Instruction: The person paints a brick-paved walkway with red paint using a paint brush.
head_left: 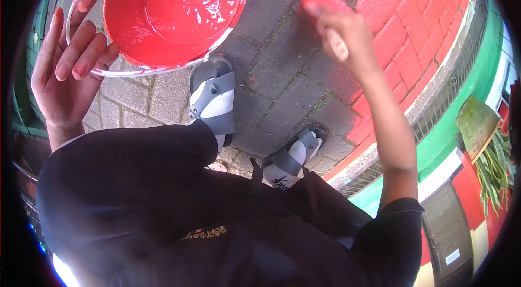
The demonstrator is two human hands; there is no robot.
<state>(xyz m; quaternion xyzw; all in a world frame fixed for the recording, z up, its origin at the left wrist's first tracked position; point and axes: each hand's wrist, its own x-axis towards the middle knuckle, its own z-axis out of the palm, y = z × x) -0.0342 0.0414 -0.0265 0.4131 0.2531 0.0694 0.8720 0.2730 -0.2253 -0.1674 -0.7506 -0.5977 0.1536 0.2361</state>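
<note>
My right hand [353,40] is wrapped around a paintbrush, its pale handle end [337,47] sticking out below the fist. The red, blurred brush head [317,2] is at the paving, where wet red paint meets dark grey blocks. At the left, my left hand [76,64] has its fingers apart, with red smears on the fingertips. These fingers overlap the rim side of a bucket [122,26]. Red paint [190,4] with a glossy surface fills part of the bucket, and a thin, paint-streaked hoop [68,21] curves along its left side behind the fingers.
Red-painted blocks [401,4] spread to the upper right, up to a pale curb and a drain grate [418,124]. My sandalled feet [214,97] stand on grey paving [282,91]. A mossy plant pot [477,127] with long leaves sits at the right.
</note>
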